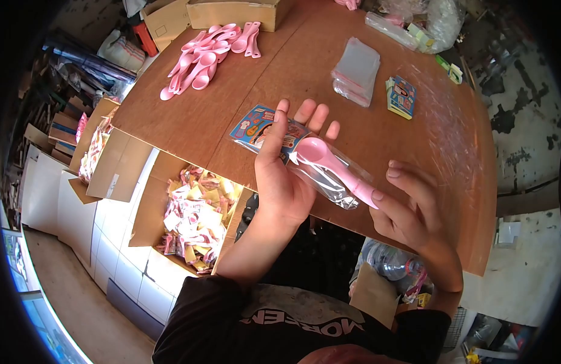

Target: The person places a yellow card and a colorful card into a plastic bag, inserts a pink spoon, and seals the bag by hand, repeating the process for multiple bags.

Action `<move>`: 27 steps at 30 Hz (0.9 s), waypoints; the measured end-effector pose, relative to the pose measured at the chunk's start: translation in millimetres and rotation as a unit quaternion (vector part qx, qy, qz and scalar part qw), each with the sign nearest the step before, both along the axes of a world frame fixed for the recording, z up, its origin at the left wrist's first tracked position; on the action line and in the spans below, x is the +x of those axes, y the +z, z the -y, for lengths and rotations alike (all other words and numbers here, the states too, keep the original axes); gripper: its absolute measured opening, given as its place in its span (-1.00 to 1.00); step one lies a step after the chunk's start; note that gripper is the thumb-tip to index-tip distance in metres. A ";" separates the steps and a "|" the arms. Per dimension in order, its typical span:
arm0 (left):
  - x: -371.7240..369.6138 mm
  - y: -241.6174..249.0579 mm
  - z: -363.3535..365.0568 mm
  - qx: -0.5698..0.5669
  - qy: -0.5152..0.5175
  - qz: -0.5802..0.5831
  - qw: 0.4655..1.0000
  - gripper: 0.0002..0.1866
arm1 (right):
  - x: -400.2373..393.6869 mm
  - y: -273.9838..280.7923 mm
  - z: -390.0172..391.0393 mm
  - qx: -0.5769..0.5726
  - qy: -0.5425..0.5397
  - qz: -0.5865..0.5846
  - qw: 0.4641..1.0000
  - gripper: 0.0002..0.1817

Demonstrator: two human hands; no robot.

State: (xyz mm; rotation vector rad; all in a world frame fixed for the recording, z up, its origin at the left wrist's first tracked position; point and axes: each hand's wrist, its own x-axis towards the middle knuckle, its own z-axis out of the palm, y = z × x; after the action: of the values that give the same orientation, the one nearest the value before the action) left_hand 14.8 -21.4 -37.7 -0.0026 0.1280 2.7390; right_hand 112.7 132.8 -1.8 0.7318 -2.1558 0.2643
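Across the palm of my left hand (286, 176) lies a clear plastic bag (338, 195) with a blue printed card (256, 124) at its far left end; the thumb rests over the card and the other fingers are curled up behind. A pink spoon (315, 151) lies along the bag, its bowl near my left palm. Whether it is inside the bag or on top, I cannot tell. My right hand (407, 209) is at the end of the spoon's handle, its fingertips touching it.
Pink spoons (207, 57) are heaped at the table's (274, 73) back left. Flat clear bags (356, 71) and a stack of cards (401, 97) lie at the back right. Open cardboard boxes (144, 212) with packed items stand left of the table; plastic wrap (441, 121) covers its right side.
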 end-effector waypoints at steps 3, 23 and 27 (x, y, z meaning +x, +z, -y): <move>1.1 -0.7 -0.8 -0.004 -0.007 0.009 1.000 -0.72 | 0.5 2.3 0.0 0.011 -0.002 0.002 1.000 -0.63; 5.4 -3.1 6.3 -0.054 -0.040 -0.021 0.998 -0.50 | -2.3 3.6 9.4 0.014 -0.030 0.026 0.999 -0.66; 3.0 -3.5 5.3 -0.053 -0.034 -0.028 0.998 -0.59 | 1.5 6.7 8.3 -0.009 -0.005 0.046 0.999 -0.68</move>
State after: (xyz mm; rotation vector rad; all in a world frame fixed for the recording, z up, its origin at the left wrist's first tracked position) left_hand 17.8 -26.7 -41.2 0.0495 0.2838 2.6617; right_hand 114.2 124.5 4.9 0.7107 -2.2409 0.3186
